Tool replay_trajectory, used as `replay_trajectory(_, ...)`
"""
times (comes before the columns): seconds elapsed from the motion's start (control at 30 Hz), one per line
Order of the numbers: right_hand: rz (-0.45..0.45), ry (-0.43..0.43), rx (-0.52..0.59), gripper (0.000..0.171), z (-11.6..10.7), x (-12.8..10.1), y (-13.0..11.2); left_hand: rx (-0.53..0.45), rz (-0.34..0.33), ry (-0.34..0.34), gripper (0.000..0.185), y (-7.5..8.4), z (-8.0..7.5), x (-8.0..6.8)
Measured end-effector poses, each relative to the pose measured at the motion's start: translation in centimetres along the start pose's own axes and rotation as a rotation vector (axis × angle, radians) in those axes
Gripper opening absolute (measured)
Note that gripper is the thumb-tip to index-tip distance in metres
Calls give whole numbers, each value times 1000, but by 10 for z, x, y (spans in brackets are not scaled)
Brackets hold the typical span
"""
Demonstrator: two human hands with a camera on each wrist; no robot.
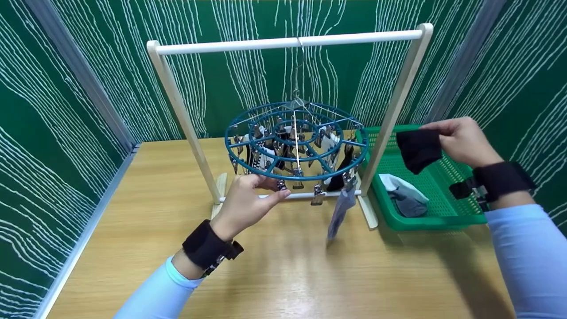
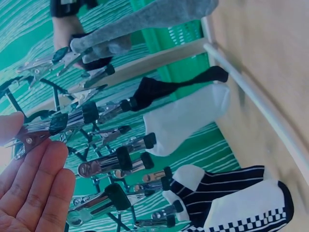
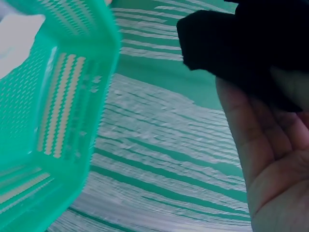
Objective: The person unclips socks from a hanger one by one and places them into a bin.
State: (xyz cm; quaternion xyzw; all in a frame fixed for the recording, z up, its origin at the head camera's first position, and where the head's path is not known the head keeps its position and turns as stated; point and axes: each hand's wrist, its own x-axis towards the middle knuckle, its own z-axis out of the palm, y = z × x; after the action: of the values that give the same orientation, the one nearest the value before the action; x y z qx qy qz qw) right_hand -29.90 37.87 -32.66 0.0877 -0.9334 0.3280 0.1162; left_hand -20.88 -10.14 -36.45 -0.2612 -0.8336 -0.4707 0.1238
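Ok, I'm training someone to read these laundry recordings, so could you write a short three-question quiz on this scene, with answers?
1. Which of the hands holds the black cloth?
(a) left
(b) right
(c) both
2. True or false: in the head view, the green basket stands to the left of the wooden rack.
3. Fill in the blank: the left hand pinches a metal ____ on the round hanger.

Key:
1. b, the right hand.
2. False; it stands to the right.
3. clip.
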Motion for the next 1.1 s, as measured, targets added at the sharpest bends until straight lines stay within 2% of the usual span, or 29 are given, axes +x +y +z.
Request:
replay_trajectory(0.27,9,-95,-161,42,11,19,31,4,2,-5,18,-1,0,0)
replay_trajectory(0.53,-19,-194,-327,37,37,28,49,10,0,-6,17,0,-1,0)
replay_trajectory(0.63,-44,-261,-379,25,51,31,55,7,-5,-8,17,1,-1,0)
replay_trajectory(0.73,-51,-329,-425,32,68,33,61,2,-15,-13,17,1,-1,-1)
replay_trajectory(0.8,-50,-361,-451,38,79,34,64,0,-16,-13,17,1,-1,-2)
replay_trajectory(0.93,-53,-402,-491,28,96,33,66,1,-5,-6,17,-1,-1,-3)
replay_trajectory(1.07,-43,-473,-460,31,112,35,72,1,15,-3,17,-2,-1,-3)
replay_trajectory(1.1,-73,-479,-451,29,116,37,80,2,17,-2,16,-2,-1,-3)
